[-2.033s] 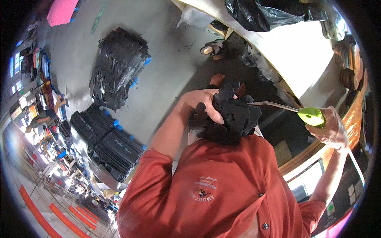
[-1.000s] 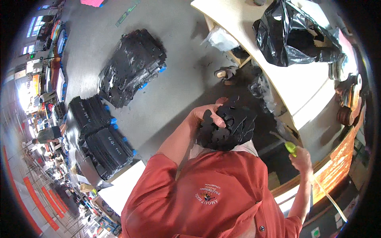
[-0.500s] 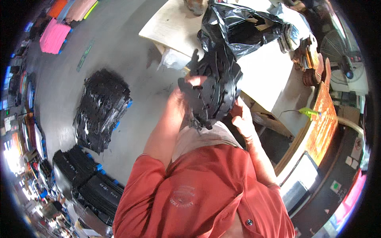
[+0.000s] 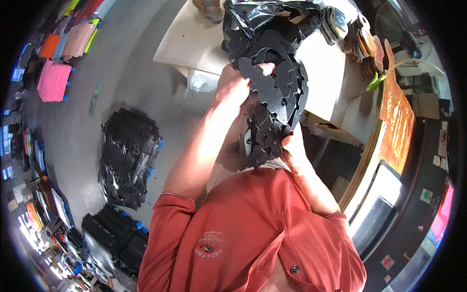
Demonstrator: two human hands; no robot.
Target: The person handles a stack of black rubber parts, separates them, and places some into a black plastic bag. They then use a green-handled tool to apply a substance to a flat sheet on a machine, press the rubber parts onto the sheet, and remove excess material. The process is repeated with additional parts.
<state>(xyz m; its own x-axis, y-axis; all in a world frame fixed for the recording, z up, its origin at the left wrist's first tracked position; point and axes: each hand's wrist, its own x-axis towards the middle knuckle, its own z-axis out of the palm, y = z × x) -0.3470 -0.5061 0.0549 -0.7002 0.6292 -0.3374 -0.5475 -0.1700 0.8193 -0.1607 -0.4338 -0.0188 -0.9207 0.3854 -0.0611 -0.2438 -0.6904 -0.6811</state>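
A bundle of black rubber pieces (image 4: 277,97), which look like shoe soles, hangs in front of my body. Their edges are notched and wavy, and their faces ribbed. My left hand (image 4: 238,82) is closed round the upper left of the bundle, the thumb lying across the top piece. At the lower right edge my right hand (image 4: 293,147) grips the same bundle, its other fingers hidden behind. Just beyond lies a crumpled black plastic bag (image 4: 243,22) on the pale table (image 4: 187,41); the bundle overlaps its near side.
A brown boot (image 4: 210,9) stands on the table's far left. Stacked sole-shaped pieces (image 4: 362,44) sit at its right, near a fan (image 4: 391,24). Black stacks (image 4: 129,155) lie on the floor to my left, with pink sheets (image 4: 53,80) farther off. A worn wooden board (image 4: 396,126) rises at right.
The bundle has turned and spread, so its notched edges face me more. My left hand has moved up and forward with it. The view has shifted, bringing the table and bag higher in the picture.
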